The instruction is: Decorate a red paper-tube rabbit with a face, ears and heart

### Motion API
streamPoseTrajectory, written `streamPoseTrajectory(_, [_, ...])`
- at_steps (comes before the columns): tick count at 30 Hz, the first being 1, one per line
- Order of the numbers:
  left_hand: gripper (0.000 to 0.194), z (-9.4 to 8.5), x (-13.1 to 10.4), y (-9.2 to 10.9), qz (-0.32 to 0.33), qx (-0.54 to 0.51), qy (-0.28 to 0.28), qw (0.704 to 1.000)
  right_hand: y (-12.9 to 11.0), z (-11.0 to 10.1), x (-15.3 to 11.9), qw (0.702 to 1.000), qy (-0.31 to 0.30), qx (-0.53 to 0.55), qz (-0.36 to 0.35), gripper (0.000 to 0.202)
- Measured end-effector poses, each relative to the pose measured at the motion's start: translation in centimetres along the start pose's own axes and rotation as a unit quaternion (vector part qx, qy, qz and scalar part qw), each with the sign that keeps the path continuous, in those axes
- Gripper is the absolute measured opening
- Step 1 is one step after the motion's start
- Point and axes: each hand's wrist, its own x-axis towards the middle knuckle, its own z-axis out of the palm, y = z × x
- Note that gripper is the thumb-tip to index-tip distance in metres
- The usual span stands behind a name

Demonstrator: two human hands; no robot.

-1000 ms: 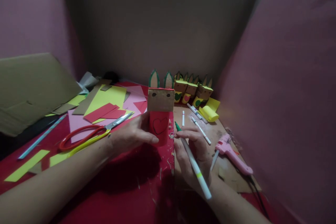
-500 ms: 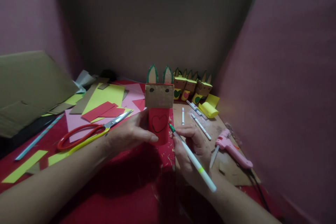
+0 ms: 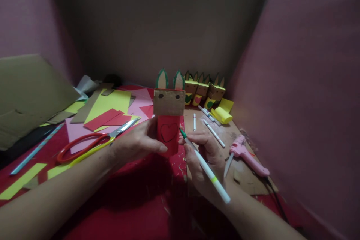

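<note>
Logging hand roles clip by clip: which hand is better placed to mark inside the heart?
Likely the right hand: it holds the green-tipped marker, pointed toward the heart outline. The left hand is occupied holding the red-bodied figure.

The desk (image 3: 132,212) in front of the red figure (image 3: 168,110) affords passage. Left of the figure, scissors (image 3: 114,134) obstruct; right, a marker (image 3: 206,167) and glue gun (image 3: 247,154).

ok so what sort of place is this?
Looks like a craft corner, possibly at home: scissors beside cut coloured paper, a pink glue gun lying on a brown board, and a row of small paper figures at the back.
</note>
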Motion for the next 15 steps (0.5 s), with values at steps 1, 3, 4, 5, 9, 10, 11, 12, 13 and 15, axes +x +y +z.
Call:
streamPoseTrajectory(1, [0.039,0.03,-0.01,0.02,-0.002,0.003,0.001,1.0,-0.03,0.0,0.01,1.0,0.0,-0.001,0.0,0.022])
streamPoseTrajectory(3, [0.039,0.02,-0.02,0.06,-0.002,0.008,-0.002,1.0,-0.07,-0.03,0.04,1.0,-0.005,-0.003,0.001,0.023])
streamPoseTrajectory(4, [0.04,0.0,-0.02,0.08,-0.002,0.012,-0.004,1.0,-0.08,-0.05,0.07,1.0,-0.007,-0.003,0.002,0.024])
streamPoseTrajectory(5, [0.039,-0.05,-0.01,0.09,-0.003,0.016,-0.007,1.0,-0.08,-0.07,0.11,1.0,-0.01,-0.002,0.002,0.025])
streamPoseTrajectory(9, [0.041,-0.24,0.06,0.08,-0.006,0.029,-0.013,0.999,-0.05,-0.12,0.21,1.0,-0.009,0.003,-0.01,0.026])
streamPoseTrajectory(10, [0.041,-0.27,0.05,0.06,-0.008,0.031,-0.014,0.999,-0.03,-0.13,0.23,1.0,-0.01,0.004,-0.008,0.026])
streamPoseTrajectory(11, [0.04,-0.29,0.04,0.03,-0.011,0.034,-0.016,0.999,-0.02,-0.14,0.23,1.0,-0.011,0.005,-0.003,0.026])
streamPoseTrajectory(12, [0.04,-0.3,0.01,0.0,-0.012,0.036,-0.018,0.999,-0.02,-0.15,0.23,1.0,-0.012,0.005,0.002,0.026])
streamPoseTrajectory(13, [0.039,-0.31,-0.01,-0.03,-0.011,0.037,-0.02,0.999,-0.01,-0.16,0.22,1.0,-0.013,0.006,0.006,0.026])
streamPoseTrajectory(15, [0.04,-0.32,-0.06,-0.09,-0.008,0.041,-0.019,0.999,-0.01,-0.18,0.18,1.0,-0.012,0.01,0.008,0.026])
